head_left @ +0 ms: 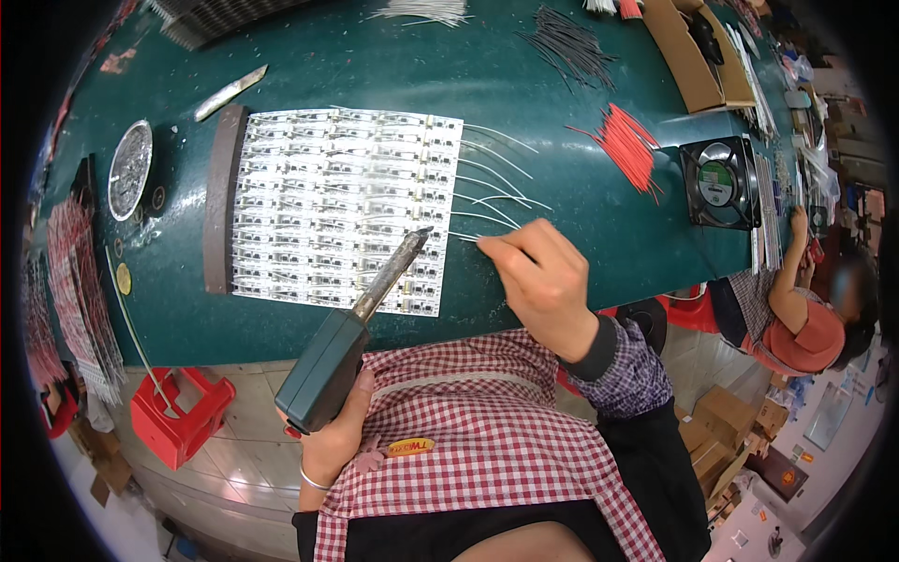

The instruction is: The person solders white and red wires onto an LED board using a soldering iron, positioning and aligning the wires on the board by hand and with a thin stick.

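A white panel of LED circuit boards lies on the green table, its rows crowded with small parts. My left hand is wrapped round the handle of a dark green soldering gun. Its dirty metal tip reaches over the panel's right side, near the end of a lower row; whether it touches a pad I cannot tell. Between the thumb and forefinger of my right hand is a white wire, held against the panel's right edge. Several more white wires curve out from the rows above.
A dark bar lies along the panel's left edge. Further left are a metal dish and a taped strip. Red wires, black wires, a fan and a cardboard box occupy the right side. Another person sits at far right.
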`<state>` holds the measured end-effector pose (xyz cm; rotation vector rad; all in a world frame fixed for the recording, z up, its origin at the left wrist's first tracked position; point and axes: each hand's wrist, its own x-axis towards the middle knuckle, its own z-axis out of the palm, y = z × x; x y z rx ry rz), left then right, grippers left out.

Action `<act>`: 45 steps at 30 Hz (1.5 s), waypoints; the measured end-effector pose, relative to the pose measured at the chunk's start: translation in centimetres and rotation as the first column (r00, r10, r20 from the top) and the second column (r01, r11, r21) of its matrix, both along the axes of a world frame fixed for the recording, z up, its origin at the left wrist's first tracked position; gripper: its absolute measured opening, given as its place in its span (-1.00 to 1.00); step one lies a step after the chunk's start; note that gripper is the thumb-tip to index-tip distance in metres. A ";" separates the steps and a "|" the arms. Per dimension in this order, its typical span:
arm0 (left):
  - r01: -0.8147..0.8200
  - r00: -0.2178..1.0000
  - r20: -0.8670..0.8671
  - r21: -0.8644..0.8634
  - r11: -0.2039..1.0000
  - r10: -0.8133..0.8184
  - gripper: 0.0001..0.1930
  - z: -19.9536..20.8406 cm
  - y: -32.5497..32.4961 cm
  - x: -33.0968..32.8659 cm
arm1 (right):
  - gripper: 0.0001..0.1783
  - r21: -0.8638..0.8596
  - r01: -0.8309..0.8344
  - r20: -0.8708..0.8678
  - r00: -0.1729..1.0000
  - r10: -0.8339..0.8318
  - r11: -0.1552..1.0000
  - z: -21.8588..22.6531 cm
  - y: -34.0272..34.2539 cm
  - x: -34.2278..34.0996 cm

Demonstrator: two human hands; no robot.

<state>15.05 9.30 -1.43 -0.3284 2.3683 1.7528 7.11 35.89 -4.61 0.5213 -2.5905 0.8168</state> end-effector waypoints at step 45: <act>-0.044 0.999 0.007 -0.009 0.999 0.044 -0.82 0.8 0.1 0.6 | -0.73 -0.038 0.033 -0.043 0.999 -0.034 0.999 -1.0 -1.7 1.4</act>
